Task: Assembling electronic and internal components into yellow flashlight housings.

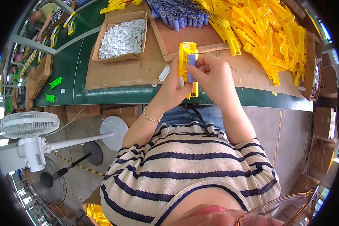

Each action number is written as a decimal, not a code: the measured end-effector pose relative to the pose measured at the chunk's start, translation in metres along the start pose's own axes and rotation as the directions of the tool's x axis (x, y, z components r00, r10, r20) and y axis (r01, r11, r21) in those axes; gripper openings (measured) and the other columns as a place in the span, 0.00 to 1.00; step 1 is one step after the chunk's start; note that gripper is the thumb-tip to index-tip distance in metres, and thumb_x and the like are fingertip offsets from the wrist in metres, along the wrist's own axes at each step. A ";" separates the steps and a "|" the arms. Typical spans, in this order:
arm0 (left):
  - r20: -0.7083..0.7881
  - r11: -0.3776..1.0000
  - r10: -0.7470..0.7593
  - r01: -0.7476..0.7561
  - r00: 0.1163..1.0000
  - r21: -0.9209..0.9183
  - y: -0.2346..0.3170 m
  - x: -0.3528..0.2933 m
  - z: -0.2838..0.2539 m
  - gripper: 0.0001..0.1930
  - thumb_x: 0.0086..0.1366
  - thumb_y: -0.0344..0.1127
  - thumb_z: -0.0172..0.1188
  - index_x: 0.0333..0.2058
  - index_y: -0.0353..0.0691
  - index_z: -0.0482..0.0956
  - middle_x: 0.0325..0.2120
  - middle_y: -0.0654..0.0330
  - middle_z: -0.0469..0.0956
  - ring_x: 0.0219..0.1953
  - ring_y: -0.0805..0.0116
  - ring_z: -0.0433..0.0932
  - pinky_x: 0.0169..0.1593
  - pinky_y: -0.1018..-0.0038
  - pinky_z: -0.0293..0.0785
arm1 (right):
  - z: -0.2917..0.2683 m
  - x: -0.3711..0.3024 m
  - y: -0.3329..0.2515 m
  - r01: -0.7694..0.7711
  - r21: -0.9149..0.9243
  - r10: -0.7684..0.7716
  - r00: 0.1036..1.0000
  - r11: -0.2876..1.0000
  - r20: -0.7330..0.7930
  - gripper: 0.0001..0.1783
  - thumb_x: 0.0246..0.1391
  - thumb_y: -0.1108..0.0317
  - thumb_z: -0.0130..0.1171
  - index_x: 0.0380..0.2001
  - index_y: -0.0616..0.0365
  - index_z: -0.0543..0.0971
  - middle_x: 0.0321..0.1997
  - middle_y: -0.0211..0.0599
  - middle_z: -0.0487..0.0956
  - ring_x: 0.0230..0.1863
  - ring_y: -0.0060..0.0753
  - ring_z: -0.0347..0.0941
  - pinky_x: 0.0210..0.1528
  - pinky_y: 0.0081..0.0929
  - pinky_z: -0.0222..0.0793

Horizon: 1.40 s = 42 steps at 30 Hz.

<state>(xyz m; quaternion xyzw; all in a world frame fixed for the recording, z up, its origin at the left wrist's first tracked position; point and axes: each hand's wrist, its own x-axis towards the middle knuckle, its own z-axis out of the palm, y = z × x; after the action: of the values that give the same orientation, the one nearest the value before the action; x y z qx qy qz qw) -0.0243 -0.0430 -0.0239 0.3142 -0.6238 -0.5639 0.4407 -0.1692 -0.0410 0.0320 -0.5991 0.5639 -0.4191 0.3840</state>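
A long yellow plastic housing [184,54] stands upright above the near edge of the green bench, held from the left side by my left hand [172,87]. My right hand [210,73] pinches a small blue cylindrical cell [191,67] against the front of that housing. A thin wire sticks out near the cell. The lower end of the housing shows below my fingers. A bead bracelet circles my left wrist.
A heap of yellow housings [267,34] covers the bench at the right. Blue cells [177,13] lie in a row at the top. A cardboard box of white parts [122,37] sits at the left on cardboard sheets. White fans [30,126] stand on the floor left.
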 end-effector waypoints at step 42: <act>-0.329 0.817 -0.364 0.129 0.871 -0.562 -0.024 -0.073 -0.093 0.18 0.64 0.35 0.46 0.51 0.38 0.59 0.38 0.49 0.73 0.34 0.58 0.80 0.38 0.66 0.80 | 0.173 0.232 0.032 0.662 -0.704 -0.326 0.745 0.258 0.582 0.09 0.44 0.64 0.60 0.31 0.52 0.82 0.36 0.35 0.80 0.43 0.35 0.74 0.44 0.37 0.70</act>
<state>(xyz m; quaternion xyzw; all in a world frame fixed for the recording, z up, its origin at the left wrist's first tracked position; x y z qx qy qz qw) 0.0876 -0.0219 -0.0640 0.3769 -0.2887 -0.6835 0.5544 -0.0155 -0.2771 -0.0430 -0.9118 0.4028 -0.0579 -0.0553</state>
